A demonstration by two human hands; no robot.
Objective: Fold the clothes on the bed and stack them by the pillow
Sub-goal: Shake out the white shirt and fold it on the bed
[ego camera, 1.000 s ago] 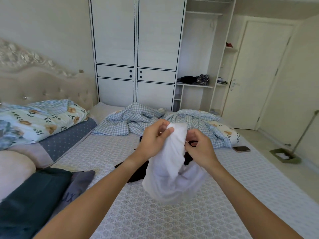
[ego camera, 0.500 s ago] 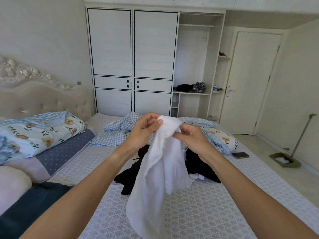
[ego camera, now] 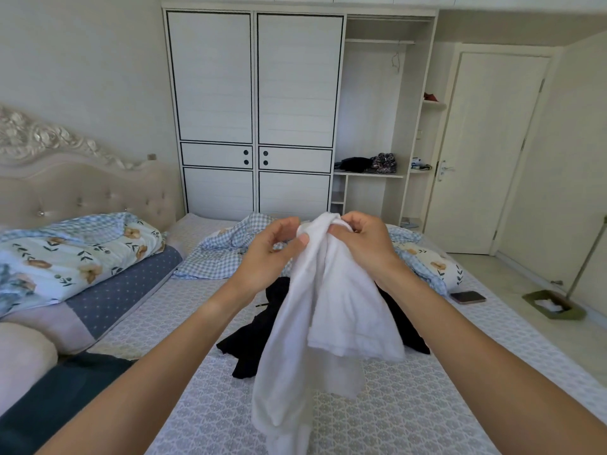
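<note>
- Where the white garment [ego camera: 328, 310] hangs at frame centre, it covers much of the black clothes [ego camera: 253, 343] lying on the bed [ego camera: 410, 405]; its lower end runs off the bottom edge.
- Left hand [ego camera: 272, 254] and right hand [ego camera: 364, 244] each pinch its bunched top, close together.

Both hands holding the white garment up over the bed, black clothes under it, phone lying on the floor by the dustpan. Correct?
Not quite. The head view shows the phone on the bed, near its right edge, not on the floor. The rest holds: left hand and right hand hold up the white garment over the black clothes.
</note>
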